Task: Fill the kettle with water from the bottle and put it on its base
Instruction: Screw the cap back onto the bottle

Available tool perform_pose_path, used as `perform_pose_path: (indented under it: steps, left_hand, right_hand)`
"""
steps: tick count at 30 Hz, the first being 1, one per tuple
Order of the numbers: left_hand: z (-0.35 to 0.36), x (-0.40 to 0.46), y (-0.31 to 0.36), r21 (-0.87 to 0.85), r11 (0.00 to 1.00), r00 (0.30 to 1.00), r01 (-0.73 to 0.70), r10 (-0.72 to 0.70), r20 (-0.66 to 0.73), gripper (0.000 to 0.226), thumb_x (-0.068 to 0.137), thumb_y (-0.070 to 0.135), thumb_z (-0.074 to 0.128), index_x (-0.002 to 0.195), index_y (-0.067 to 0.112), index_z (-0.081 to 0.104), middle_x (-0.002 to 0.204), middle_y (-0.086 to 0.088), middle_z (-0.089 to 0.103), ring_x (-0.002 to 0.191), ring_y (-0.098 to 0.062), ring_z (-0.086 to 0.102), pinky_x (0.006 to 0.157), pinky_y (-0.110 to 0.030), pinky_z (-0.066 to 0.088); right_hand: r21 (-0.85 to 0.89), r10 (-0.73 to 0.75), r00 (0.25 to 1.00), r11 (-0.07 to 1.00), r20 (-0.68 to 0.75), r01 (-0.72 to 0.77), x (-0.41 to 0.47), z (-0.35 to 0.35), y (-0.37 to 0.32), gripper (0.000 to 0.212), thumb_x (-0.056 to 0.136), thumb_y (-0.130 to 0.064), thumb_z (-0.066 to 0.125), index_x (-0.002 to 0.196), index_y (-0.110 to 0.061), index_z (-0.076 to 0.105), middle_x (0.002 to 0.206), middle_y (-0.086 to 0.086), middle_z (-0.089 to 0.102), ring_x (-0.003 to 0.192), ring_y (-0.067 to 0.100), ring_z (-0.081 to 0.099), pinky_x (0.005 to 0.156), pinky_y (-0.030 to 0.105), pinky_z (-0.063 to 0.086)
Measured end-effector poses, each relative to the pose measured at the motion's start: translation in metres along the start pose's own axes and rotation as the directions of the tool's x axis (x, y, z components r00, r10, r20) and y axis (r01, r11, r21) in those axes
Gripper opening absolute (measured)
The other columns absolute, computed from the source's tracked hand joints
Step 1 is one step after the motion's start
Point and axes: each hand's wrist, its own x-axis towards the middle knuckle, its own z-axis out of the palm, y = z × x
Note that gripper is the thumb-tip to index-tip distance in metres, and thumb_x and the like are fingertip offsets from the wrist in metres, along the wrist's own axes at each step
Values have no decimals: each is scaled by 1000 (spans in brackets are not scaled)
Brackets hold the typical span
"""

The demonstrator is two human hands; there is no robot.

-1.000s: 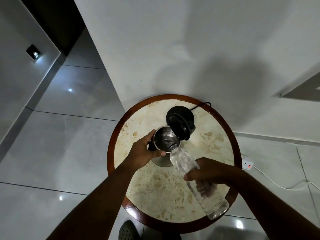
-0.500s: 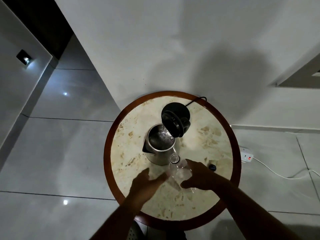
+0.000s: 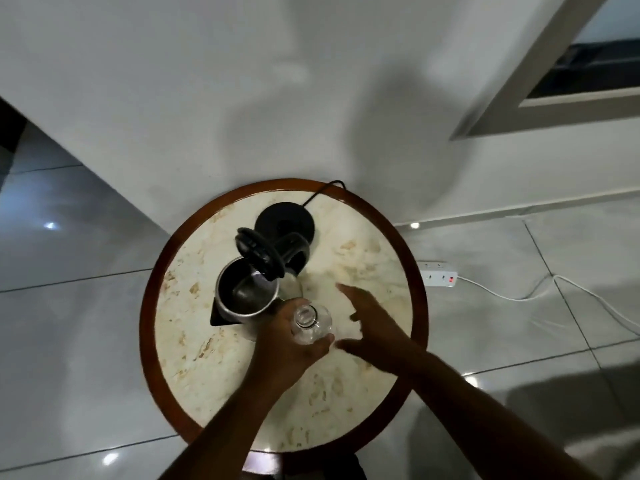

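A steel kettle [image 3: 242, 292] stands on the round marble table [image 3: 363, 258] with its black lid [image 3: 258, 252] hinged up and its spout toward the left. Its black round base [image 3: 284, 221] lies behind it near the wall, apart from the kettle. My left hand [image 3: 287, 348] grips a clear plastic bottle [image 3: 310, 322], held upright with its mouth uncapped, just right of the kettle. My right hand [image 3: 374, 323] hovers beside the bottle with fingers spread and nothing in it.
A black cord [image 3: 322, 192] runs from the base over the table's back edge. A white power strip [image 3: 439, 273] with a white cable lies on the tiled floor at the right. The wall stands close behind the table.
The bottle came away from the kettle's mouth and was turned upright. It passed from my right hand to my left. My right hand let go and opened.
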Motion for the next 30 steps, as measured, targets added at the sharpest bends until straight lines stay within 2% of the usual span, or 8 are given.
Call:
perform_pose_path:
  steps: [5, 11, 13, 15, 18, 22, 25, 30]
  left_hand:
    - [15, 9, -1, 66, 997, 999, -48, 48, 2, 57, 57, 27, 90, 105, 36, 61, 102, 17, 69, 95, 7, 64, 74, -4, 47]
    - [30, 18, 5, 120, 989, 995, -85, 78, 62, 68, 60, 30, 90, 119, 33, 57, 115, 15, 64, 106, -1, 61, 73, 0, 45]
    - [31, 21, 9, 109, 990, 994, -93, 86, 65, 68, 61, 28, 90, 121, 30, 58, 117, 14, 63, 109, -3, 60, 77, -4, 47]
    - [35, 25, 13, 106, 989, 993, -98, 90, 79, 69, 62, 26, 90, 123, 26, 58, 118, 11, 64, 109, -5, 61, 83, -11, 50]
    - [32, 27, 20, 76, 993, 991, -86, 78, 105, 67, 62, 21, 91, 121, 23, 59, 115, 8, 66, 106, -7, 62, 74, -5, 48]
    - [26, 27, 29, 61, 992, 981, -107, 96, 168, 70, 63, 19, 91, 124, 21, 58, 116, 10, 63, 105, 1, 59, 73, 0, 44]
    - [25, 30, 29, 94, 987, 972, -127, 105, 210, 73, 64, 22, 90, 128, 19, 56, 119, 11, 63, 107, -5, 60, 78, -1, 43]
    - [19, 32, 28, 136, 985, 967, -102, 66, 245, 78, 54, 46, 77, 128, 32, 53, 96, 38, 52, 90, 10, 53, 67, 2, 41]
  right_hand:
    - [-233, 230, 970, 942, -77, -241, 7, -21, 65, 65, 80, -23, 72, 138, -18, 42, 126, 12, 47, 111, 29, 54, 92, 38, 48]
    - [-415, 173, 983, 892, -56, -181, 20, 11, 87, 19, 89, -13, 53, 105, -7, 60, 107, 15, 47, 86, 35, 62, 75, 35, 50]
    - [-348, 182, 971, 910, -153, -226, 19, 4, 83, 18, 90, -11, 53, 105, -6, 63, 106, 14, 50, 89, 31, 62, 73, 29, 46]
    - [-99, 284, 887, 935, -364, -340, 15, -22, 72, 23, 86, -12, 65, 108, -6, 66, 107, 11, 60, 91, 21, 61, 75, 20, 42]
    - [50, 223, 849, 973, -479, -227, -2, -74, 27, 29, 78, -16, 76, 106, -14, 69, 98, -2, 60, 74, -1, 56, 66, 1, 38]
    - [-180, -87, 982, 982, -170, 56, -18, -97, -50, 31, 82, -18, 71, 112, -19, 65, 101, -9, 51, 83, 4, 52, 76, 8, 38]
    - [-349, -215, 975, 911, 52, 219, -12, -86, -73, 25, 89, -14, 60, 114, -13, 61, 111, 0, 52, 87, 9, 51, 73, 9, 35]
    - [-517, -292, 930, 773, 224, 368, 1, -72, -82, 21, 86, -3, 58, 107, -5, 61, 113, 11, 55, 87, 18, 55, 74, 21, 46]
